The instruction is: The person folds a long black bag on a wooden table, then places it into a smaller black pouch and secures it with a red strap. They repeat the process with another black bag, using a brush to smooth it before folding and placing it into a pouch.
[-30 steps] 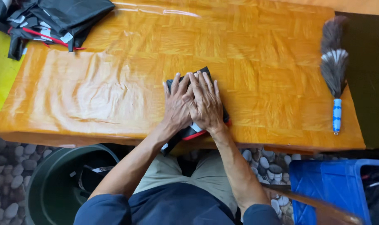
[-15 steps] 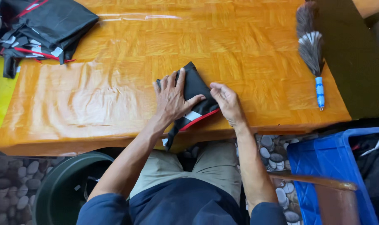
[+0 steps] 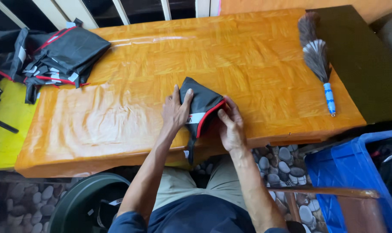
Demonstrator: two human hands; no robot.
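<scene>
A small black fabric piece (image 3: pixel 200 103) with red trim and a white label lies folded at the near edge of the orange wooden table (image 3: pixel 127 86); a strap of it hangs over the edge. My left hand (image 3: pixel 175 113) lies flat on its left side, fingers spread. My right hand (image 3: pixel 231 125) pinches its red-trimmed right edge between thumb and fingers.
A pile of similar black and red fabric pieces (image 3: pixel 53 56) sits at the table's far left corner. A feather duster (image 3: pixel 319 60) with a blue handle lies at the right. Below are a dark green bin (image 3: pixel 81 207), a blue crate (image 3: pixel 355 172) and a pebble floor.
Both hands were pressed together on top of the folded fabric; now they have parted, the left staying on it and the right gripping its right edge, which has lifted.
</scene>
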